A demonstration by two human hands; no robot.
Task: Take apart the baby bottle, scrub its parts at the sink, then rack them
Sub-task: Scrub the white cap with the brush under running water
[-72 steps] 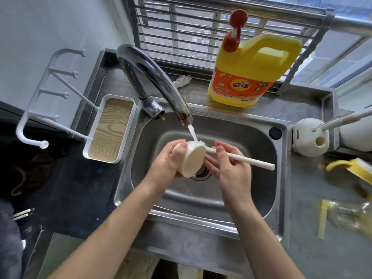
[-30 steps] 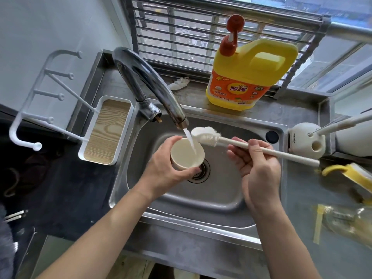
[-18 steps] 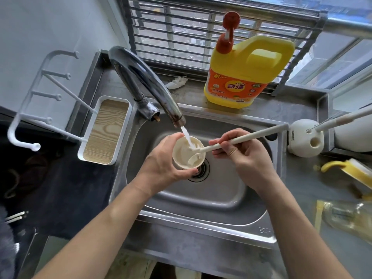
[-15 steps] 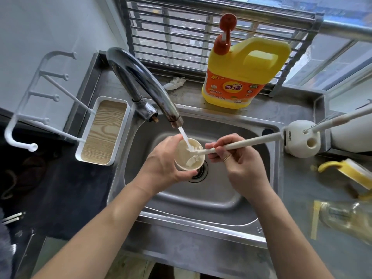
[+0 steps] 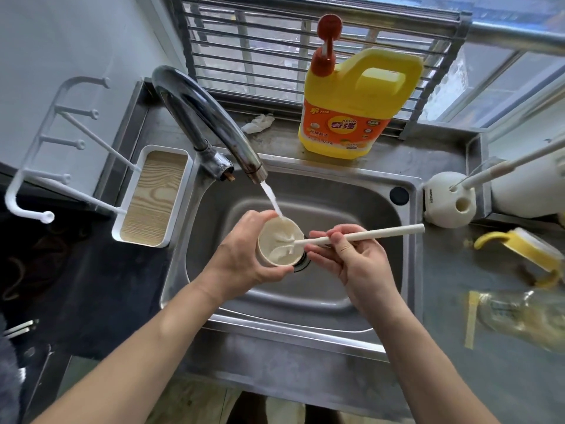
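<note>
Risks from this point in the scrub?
Water runs straight into the cap while the brush works inside: it may splash past the sink. The left hand grips the wet cap by its side; it could slip. The bottle lies on its side and might roll.

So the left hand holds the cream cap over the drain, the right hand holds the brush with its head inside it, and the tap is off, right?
Not off: the head view shows the tap running, water falling from it into the cream cap. Otherwise right: the left hand holds it over the drain, the right hand holds the brush, head inside.
</note>
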